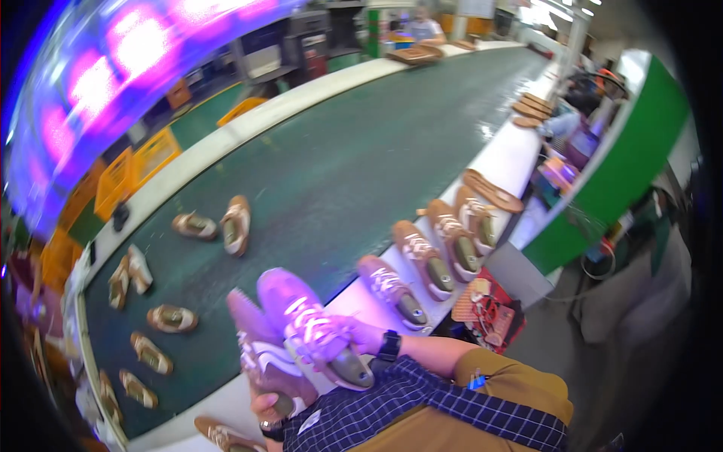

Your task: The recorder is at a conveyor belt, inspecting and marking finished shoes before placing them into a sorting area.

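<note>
Each of my hands holds a laced shoe on a grey last, both lit pink-purple. My right hand (360,336) grips the right shoe (309,324) at its heel end, a black watch on that wrist. My left hand (265,408) is closed under the heel of the left shoe (260,354), mostly hidden by it. Both shoes point away from me, over the white near rail (354,297) of the dark green conveyor belt (331,173).
Several brown shoes lie scattered on the belt, among them a pair (218,224). A row of lasted shoes (425,256) stands on the rail to my right. Yellow crates (135,169) sit beyond the far rail. Other people work at the far end and the right side.
</note>
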Motion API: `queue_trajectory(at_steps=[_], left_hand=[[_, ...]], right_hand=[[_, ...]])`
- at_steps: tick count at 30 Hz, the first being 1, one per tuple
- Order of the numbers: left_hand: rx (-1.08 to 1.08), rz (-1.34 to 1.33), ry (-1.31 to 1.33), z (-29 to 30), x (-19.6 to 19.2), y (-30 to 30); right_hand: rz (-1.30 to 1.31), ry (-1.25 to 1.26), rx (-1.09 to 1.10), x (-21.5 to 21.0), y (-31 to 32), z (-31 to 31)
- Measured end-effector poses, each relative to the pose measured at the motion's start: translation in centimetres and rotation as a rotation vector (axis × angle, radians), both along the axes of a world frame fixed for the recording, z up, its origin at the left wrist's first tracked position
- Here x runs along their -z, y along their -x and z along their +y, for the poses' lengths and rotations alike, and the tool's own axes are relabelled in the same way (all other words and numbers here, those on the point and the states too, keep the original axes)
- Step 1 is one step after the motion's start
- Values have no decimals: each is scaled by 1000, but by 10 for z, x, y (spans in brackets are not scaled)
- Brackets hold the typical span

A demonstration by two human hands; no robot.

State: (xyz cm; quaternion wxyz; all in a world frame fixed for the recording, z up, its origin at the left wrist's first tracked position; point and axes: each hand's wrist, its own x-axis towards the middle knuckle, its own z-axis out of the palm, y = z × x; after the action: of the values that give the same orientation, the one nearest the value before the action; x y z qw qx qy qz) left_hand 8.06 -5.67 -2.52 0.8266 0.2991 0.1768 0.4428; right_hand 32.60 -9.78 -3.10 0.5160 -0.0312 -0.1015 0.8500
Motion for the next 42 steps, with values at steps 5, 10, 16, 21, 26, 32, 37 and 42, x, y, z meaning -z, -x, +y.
queue_trajectory(at_steps=[5,10,16,21,26,32,37,42], left_hand=[[-180,186,-208,-1,-43,-40],[-48,125,-28,3,-7,-24],[113,-13,118,17,43,2],[52,-51,107,17,21,-4],[-40,-186,156,27,25,11],[-311,-100,307,26,11,-3],[-368,-112,318,29,12,-17],[-410,-20,396,23,7,-11]], right_hand=[[-70,29,118,3,4,3],[-48,6,183,-5,5,-7],[-124,118,128,2,4,-4],[-163,73,164,-11,-11,1],[-297,-12,448,-20,-26,11],[-411,152,638,-34,-23,9],[-430,182,753,-45,-5,8],[-442,261,716,-35,3,12]])
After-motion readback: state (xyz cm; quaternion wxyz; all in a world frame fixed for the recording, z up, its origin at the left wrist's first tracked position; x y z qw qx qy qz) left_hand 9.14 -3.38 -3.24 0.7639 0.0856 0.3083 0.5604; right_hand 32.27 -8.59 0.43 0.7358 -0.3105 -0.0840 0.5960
